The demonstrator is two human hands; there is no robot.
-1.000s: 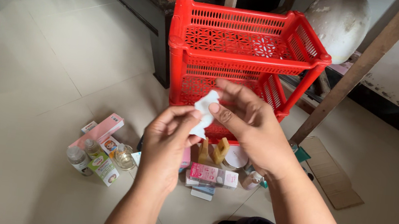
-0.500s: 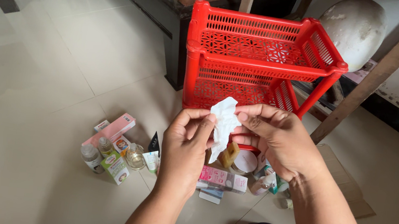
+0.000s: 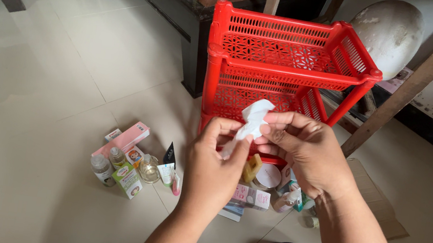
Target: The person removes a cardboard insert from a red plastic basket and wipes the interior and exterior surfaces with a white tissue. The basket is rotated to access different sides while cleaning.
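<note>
Both my hands hold a crumpled white tissue [image 3: 253, 119] in front of a red plastic tiered rack [image 3: 285, 64]. My left hand [image 3: 216, 169] pinches its lower end with thumb and fingers. My right hand [image 3: 304, 150] grips its upper part from the right. The tissue is stretched slantwise between them, about level with the rack's lower shelf. Below my hands, small toiletries lie on the tiled floor.
On the floor lie a pink box [image 3: 126, 138], small bottles [image 3: 101, 167], a green carton [image 3: 128, 180], a round white lid [image 3: 268, 174] and a yellow piece [image 3: 251, 168]. Dark furniture [image 3: 185, 17] stands behind, a wooden post [image 3: 417, 81] leans at right, cardboard [image 3: 383, 207] lies beside it.
The tissue has been pulled out slantwise between my hands, its top moving up and right. My left hand slid slightly lower. The view has shifted a little.
</note>
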